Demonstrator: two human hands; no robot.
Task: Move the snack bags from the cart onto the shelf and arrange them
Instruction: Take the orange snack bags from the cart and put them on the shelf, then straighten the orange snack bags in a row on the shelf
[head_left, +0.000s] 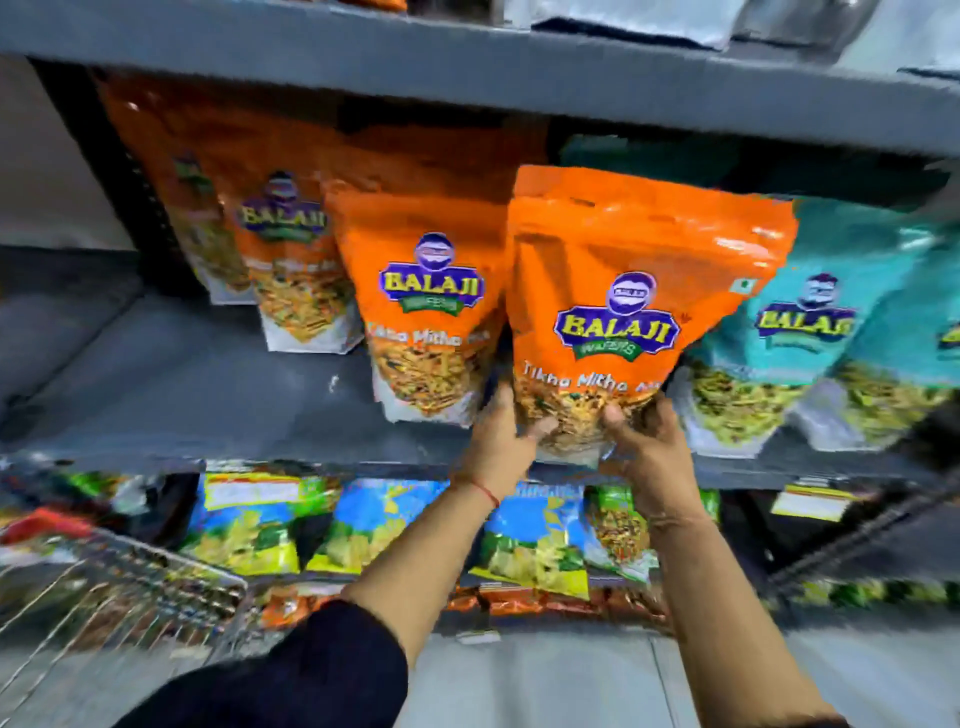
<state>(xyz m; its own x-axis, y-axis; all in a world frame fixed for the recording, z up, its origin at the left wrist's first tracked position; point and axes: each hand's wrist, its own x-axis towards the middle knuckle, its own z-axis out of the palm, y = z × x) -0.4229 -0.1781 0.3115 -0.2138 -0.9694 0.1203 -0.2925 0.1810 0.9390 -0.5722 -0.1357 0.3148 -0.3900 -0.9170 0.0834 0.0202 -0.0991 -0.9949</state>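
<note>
An orange Balaji snack bag (623, 291) stands upright at the front edge of the grey shelf (208, 395). My left hand (501, 436) grips its lower left corner and my right hand (647, 447) grips its lower right corner. To its left, a matching orange bag (431, 306) stands on the shelf, with two more orange bags (291, 260) further back left. Teal Balaji bags (800, 332) stand directly to the right. The wire cart (119, 587) is at the lower left, its contents blurred.
A grey shelf board (467, 67) runs overhead with packets on top. Blue, yellow and green snack bags (363, 525) fill the shelf below. The left part of the middle shelf is bare grey board. Grey floor lies beneath my arms.
</note>
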